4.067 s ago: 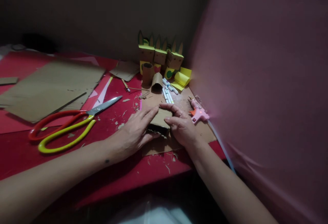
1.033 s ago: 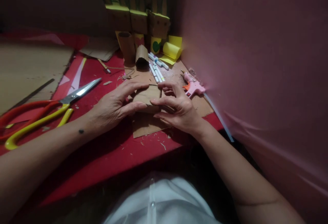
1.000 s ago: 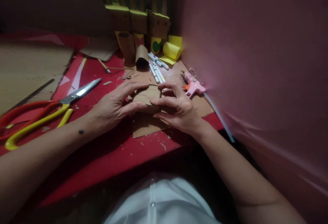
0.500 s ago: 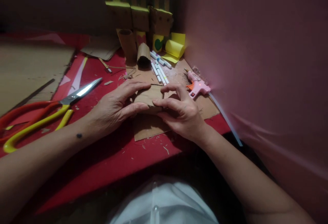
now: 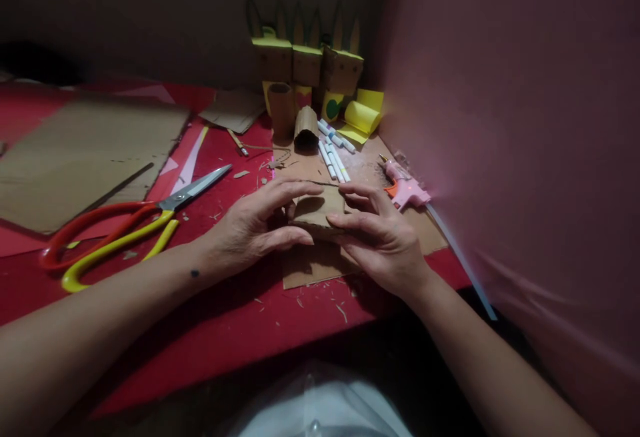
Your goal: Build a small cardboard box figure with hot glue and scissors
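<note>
A small tan cardboard piece (image 5: 323, 205) with a raw corrugated edge is held between both hands, above a larger cardboard sheet (image 5: 313, 267). My left hand (image 5: 255, 217) is curled around its left end, index finger along the far edge and thumb by the near edge. Whether that thumb touches the piece I cannot tell. At the right end, my right hand (image 5: 387, 234) grips it, thumb on the upper face and index finger at the far corner. The other right fingers are partly hidden below.
Scissors (image 5: 170, 207) lie left, near a big cardboard sheet (image 5: 100, 150). White markers (image 5: 334, 160), a cardboard tube (image 5: 307, 132) and yellow paper (image 5: 363, 117) lie beyond the hands. Eared cardboard figures (image 5: 307, 64) stand behind. A pink glue gun (image 5: 406, 187) rests by the right-hand wall.
The whole view has shifted, so the scene sits lower and farther right. My left thumb has spread slightly away from the near edge of the cardboard piece; my right hand keeps its grip.
</note>
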